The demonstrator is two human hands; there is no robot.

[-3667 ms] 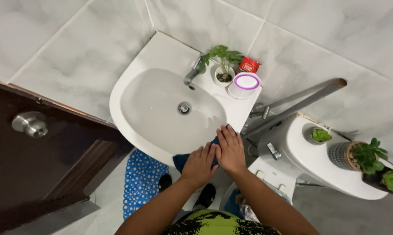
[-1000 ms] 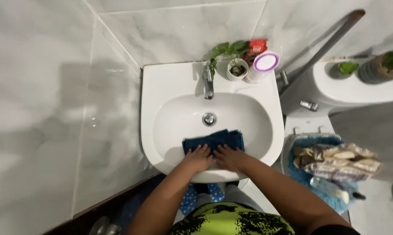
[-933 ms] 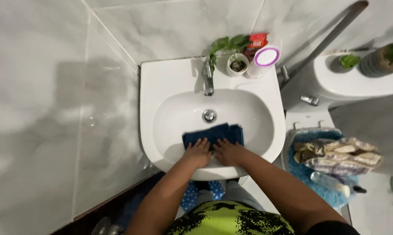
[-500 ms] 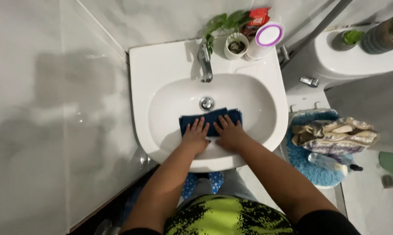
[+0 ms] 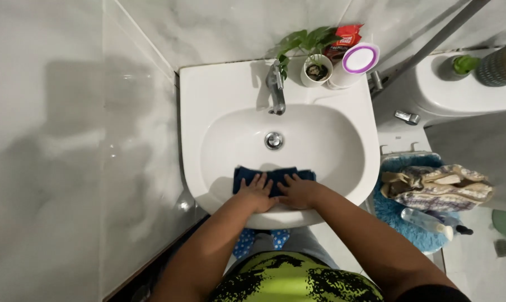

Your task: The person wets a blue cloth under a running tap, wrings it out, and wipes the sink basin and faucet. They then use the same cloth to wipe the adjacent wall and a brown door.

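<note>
Your left hand (image 5: 257, 193) and right hand (image 5: 299, 192) press flat, fingers spread, on the dark blue cloth (image 5: 272, 177) lying under your palms at the near slope of the white sink (image 5: 219, 95); past your fingertips the bowl looks clean, though wetness is hard to judge, so wiping seems partway

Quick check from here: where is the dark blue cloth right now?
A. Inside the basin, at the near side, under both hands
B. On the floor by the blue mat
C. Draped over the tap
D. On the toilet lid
A: the dark blue cloth lies inside the white basin, near its front rim, with the left hand and right hand pressed flat on it.
</note>
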